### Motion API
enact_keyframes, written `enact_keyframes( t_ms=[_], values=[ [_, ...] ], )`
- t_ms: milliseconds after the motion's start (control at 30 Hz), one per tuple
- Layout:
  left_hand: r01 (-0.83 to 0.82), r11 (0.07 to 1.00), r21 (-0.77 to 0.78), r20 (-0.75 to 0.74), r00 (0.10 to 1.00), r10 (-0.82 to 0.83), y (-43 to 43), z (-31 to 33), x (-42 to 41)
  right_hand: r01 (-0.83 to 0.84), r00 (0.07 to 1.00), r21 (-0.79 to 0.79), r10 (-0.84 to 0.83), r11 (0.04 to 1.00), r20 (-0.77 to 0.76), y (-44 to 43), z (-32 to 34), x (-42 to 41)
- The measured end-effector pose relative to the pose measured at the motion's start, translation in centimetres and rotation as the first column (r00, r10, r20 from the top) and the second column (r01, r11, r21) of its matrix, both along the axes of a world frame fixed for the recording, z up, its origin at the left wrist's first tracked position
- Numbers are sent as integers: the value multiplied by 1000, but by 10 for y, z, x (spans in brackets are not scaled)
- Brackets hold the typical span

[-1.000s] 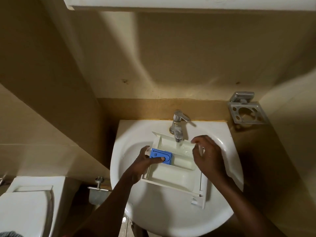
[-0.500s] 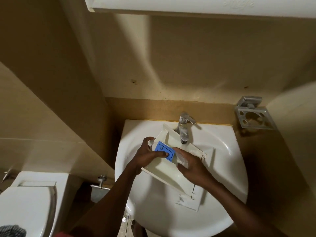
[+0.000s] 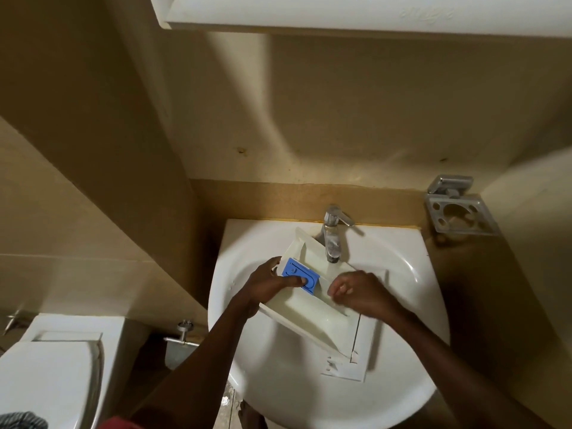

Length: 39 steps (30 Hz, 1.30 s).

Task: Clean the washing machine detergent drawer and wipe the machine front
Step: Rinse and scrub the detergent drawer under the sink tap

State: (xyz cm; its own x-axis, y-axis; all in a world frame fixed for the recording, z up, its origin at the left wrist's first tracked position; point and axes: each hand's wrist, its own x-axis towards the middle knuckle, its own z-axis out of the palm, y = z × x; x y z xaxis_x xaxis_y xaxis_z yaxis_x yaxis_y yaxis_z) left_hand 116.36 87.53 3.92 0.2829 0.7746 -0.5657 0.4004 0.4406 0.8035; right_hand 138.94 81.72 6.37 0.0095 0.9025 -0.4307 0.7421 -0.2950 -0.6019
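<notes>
1. While I stand over the white sink (image 3: 402, 366), I hold the detergent drawer (image 3: 309, 314) inside its basin, tilted, with its far corner raised beside the faucet (image 3: 332, 236) and its front panel (image 3: 359, 351) low and toward me.
2. My left hand (image 3: 266, 286) grasps the drawer's left edge: the thumb lies across the blue insert (image 3: 297, 274) and the other fingers wrap around the outer wall.
3. That blue insert sits in the drawer's far left part, near the faucet spout.
4. My right hand (image 3: 362, 292) lies over the drawer's right wall with its fingers curled inward; I cannot tell whether they clamp the wall or pinch anything.
5. Between my two hands the pale floor of the drawer's large compartment shows.
6. The spout hangs just above the drawer's far end; I cannot tell whether water runs from it.
7. On the wall to the right of the sink, well apart from the drawer, a chrome toothbrush holder (image 3: 458, 212) is fixed.
8. To the left stands a white toilet (image 3: 46, 373), and a small chrome valve (image 3: 184, 331) juts from the wall between it and the sink.
9. Overhead, the underside of a white cabinet (image 3: 340, 13) crosses the top of the view.
</notes>
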Motion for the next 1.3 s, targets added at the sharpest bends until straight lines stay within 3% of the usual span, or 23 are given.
enact_keyframes(
  t_ms=[67,133,233,300,400,467,533,567,633,700,733,833,967,1033,1167,1233,1300],
  values=[
    [-12,1000,-6,17,1000,12,-2,0,-5,288,930,-31,-288,957,-228,13,3,7],
    [-29,1000,-7,26,999,30,-3,-1,-6,359,911,-42,-360,932,-199,26,-1,10],
    [-36,999,-3,16,999,36,-3,-2,-5,239,970,-44,-236,970,61,37,0,5],
    [-33,999,-5,5,999,33,-2,-3,-5,103,987,-91,-90,991,135,38,7,-2],
    [-29,1000,6,-4,1000,29,-2,2,-3,6,988,-100,10,995,155,27,6,-16],
    [-29,1000,12,-7,1000,29,-3,2,-2,71,995,-16,-70,997,71,11,2,-30],
    [-30,999,18,-1,1000,30,-3,3,-4,38,999,120,-34,992,-32,-17,-7,-46],
    [-37,999,16,6,999,37,-3,2,-6,-58,998,166,56,984,16,-34,-13,-54],
    [-45,999,8,18,999,45,-4,1,-10,-254,948,237,192,938,253,-61,-28,-57],
    [-50,999,8,28,998,49,-5,-1,-14,-345,874,222,227,912,429,-63,-35,-42],
    [-55,998,3,34,998,55,-6,-2,-14,-342,867,209,221,916,447,-57,-35,-33],
    [-57,998,-10,36,998,57,-6,-2,-13,-219,930,262,120,940,348,-40,-27,-9],
    [-99,995,2,51,994,99,-13,3,-8,64,985,351,-115,934,128,-40,-31,5],
    [-132,991,-7,58,990,132,-16,4,-6,107,986,271,-137,957,96,-40,-35,9],
    [-175,985,9,36,984,175,-23,5,-7,20,997,61,-25,998,76,-23,-27,14],
    [-199,980,3,46,979,199,-26,8,-11,132,987,37,-128,991,-99,-9,-15,10],
    [-214,977,-15,63,975,215,-30,9,-17,302,833,-141,-333,943,-442,5,-6,0]
  ],
)
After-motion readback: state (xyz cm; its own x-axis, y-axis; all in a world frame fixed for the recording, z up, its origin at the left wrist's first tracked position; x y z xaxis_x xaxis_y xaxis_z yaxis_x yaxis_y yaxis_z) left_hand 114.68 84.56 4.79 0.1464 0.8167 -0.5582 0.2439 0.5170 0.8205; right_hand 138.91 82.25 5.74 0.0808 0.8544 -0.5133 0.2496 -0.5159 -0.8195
